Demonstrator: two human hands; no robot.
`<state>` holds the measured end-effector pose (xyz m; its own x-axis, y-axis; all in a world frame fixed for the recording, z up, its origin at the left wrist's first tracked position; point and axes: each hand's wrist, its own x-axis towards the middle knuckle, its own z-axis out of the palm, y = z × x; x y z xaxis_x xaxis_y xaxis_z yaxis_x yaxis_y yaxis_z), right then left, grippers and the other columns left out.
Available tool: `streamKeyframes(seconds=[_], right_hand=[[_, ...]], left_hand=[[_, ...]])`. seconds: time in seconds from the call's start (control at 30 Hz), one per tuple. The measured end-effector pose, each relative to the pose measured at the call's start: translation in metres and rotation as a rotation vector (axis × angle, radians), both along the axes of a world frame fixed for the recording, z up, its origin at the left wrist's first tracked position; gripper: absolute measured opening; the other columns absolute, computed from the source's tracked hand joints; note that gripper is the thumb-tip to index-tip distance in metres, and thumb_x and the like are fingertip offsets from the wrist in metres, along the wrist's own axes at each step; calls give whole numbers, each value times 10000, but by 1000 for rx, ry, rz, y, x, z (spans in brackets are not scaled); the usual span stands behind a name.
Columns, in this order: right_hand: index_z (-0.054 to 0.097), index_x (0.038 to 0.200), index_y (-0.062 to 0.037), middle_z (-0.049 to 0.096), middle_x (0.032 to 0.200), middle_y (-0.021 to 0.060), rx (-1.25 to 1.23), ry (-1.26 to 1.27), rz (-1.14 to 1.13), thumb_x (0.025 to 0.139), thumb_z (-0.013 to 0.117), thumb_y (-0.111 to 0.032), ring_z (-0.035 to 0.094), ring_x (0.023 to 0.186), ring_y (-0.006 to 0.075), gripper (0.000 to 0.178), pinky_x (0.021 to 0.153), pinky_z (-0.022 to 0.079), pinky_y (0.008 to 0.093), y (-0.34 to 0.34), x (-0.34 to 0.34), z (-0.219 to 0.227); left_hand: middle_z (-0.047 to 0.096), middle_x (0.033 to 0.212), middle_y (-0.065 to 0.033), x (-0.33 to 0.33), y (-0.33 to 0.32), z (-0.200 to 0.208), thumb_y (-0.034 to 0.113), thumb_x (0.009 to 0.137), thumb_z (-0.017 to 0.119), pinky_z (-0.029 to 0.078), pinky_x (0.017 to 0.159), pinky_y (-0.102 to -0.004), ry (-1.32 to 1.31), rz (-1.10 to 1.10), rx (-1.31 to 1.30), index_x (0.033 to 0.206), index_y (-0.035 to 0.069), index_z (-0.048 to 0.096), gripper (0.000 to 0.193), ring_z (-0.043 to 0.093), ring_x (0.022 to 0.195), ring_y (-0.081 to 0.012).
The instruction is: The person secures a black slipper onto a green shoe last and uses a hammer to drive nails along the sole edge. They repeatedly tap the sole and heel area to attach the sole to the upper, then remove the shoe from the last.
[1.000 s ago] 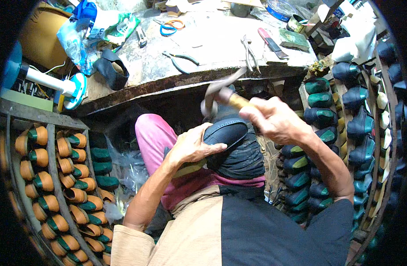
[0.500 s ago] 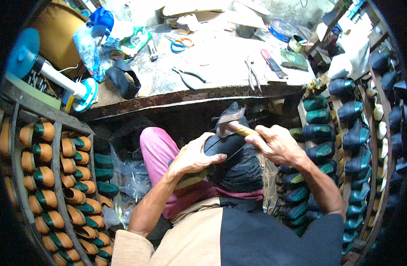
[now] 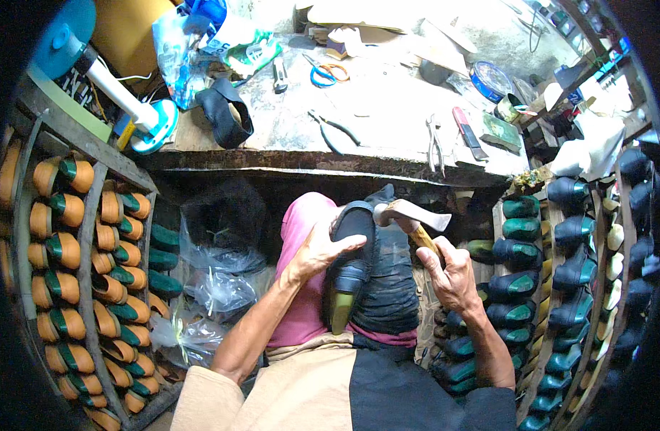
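A black shoe (image 3: 350, 251) rests across my lap between the thighs, one end pointing away from me. Out of its near end sticks an olive-green shoe last (image 3: 340, 310). My left hand (image 3: 317, 251) grips the shoe along its left side; the thumb lies over it and the other fingers are partly hidden behind. In my right hand (image 3: 452, 279) is a hammer (image 3: 425, 238), held by its wooden handle. Its metal head is close to the far right edge of the shoe; whether the two touch I cannot tell.
Ahead stands a workbench (image 3: 287, 159) with pliers (image 3: 335, 131), pincers (image 3: 435, 146), orange-and-blue scissors (image 3: 328, 74), a red-handled knife (image 3: 470, 133) and a black shoe upper (image 3: 224, 115). Racks of tan shoes (image 3: 69, 208) flank me on the left, dark shoes (image 3: 517, 251) on the right.
The shoe has turned from slanting to nearly lengthwise on my lap, its near end and last now showing. The hammer head has swung to the right. The view has shifted slightly.
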<state>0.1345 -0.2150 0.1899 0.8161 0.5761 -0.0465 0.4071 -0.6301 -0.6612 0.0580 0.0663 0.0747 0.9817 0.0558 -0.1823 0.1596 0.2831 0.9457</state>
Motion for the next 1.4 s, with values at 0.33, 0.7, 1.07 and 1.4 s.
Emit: streamKeyframes(seconds=[0.33,0.7,1.07,1.4], right_hand=[[633,962,-81,648,715,160,-303,-576,367,1065,735,-476,672,592,392,421,565,531,507,15,45,-6],[612,954,-81,656,659,197,-289,-338,211,1120,687,-453,715,627,436,414,575,532,546,-2,58,-6],[795,947,-51,746,742,230,-636,-332,561,1129,602,-548,754,681,433,564,682,611,531,81,90,87],[710,1009,40,571,750,54,-310,377,205,1135,633,-595,497,741,152,652,668,438,395,53,113,43]], left_hand=[[785,1268,-104,18,-7,-12,257,912,950,561,1095,-381,-135,26,249,1470,37,682,657,721,1196,-208],[802,1013,-89,18,-43,-1,340,910,964,609,885,-402,98,262,496,1253,32,773,499,752,936,-211],[830,1157,-188,15,-68,-13,355,882,990,629,955,-478,39,328,581,1333,39,704,621,813,1092,-361],[772,1262,-81,14,-31,-15,273,971,927,576,1047,-370,-26,129,48,1444,35,681,584,714,1160,-183]])
